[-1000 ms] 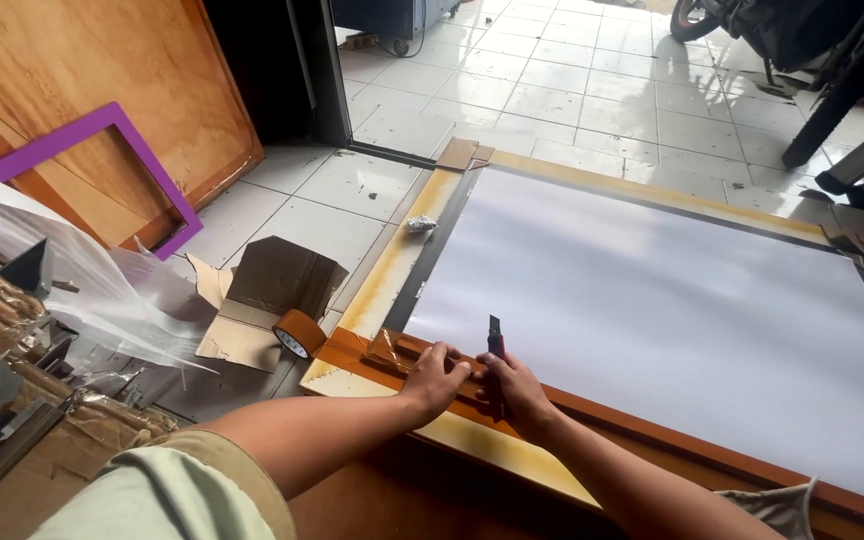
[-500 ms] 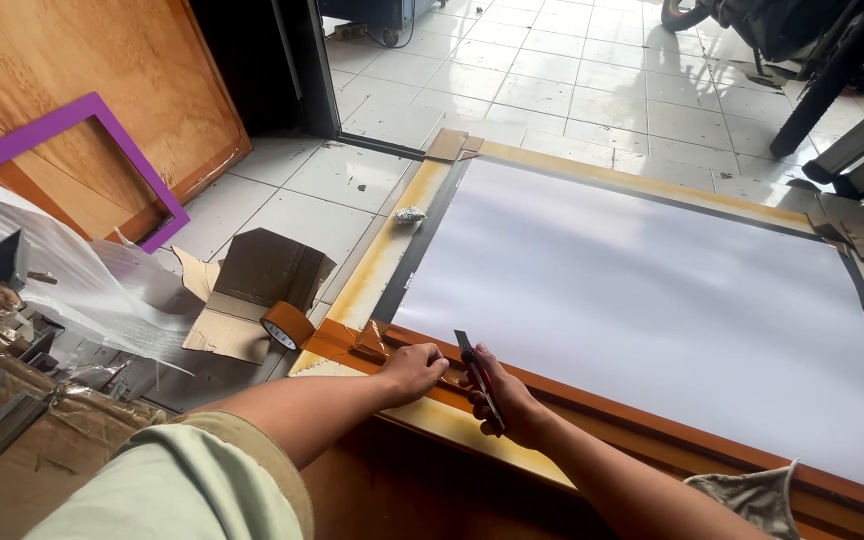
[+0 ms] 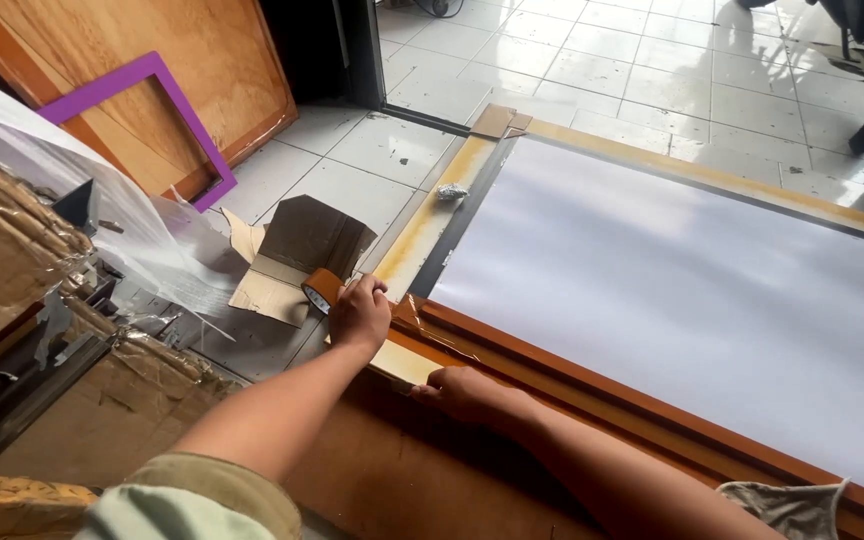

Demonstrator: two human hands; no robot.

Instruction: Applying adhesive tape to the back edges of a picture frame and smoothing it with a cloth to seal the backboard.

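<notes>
Pale glossy floor tiles stretch to the far side, catching daylight. At far left a wooden panel leans with a purple frame against it, beside a dark doorway. Plastic-wrapped cardboard bundles fill the near left.
</notes>
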